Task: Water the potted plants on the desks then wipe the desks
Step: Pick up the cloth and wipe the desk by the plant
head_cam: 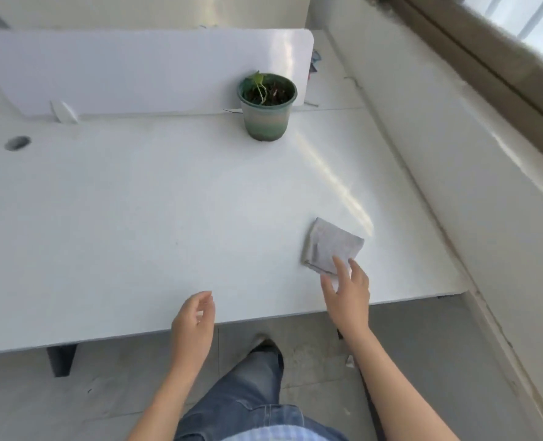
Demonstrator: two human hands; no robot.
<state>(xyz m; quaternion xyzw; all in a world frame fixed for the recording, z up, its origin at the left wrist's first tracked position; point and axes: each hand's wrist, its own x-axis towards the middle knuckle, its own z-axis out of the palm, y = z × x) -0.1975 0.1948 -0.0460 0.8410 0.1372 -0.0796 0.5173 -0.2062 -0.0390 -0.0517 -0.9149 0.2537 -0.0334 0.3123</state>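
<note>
A green pot with a small sprout (267, 108) stands at the back of the white desk (136, 218), close to the divider panel. A folded grey cloth (327, 243) lies flat near the desk's front right. My right hand (348, 291) reaches over its near corner with fingers spread and fingertips touching the cloth. My left hand (195, 323) hovers over the front edge of the desk, fingers loosely curled, holding nothing.
A white divider panel (136, 68) runs along the back of the desk. A cable hole (17, 143) sits at the left. A white ledge and window sill (454, 138) border the right side. My leg and shoe (264, 354) stand on the grey floor below.
</note>
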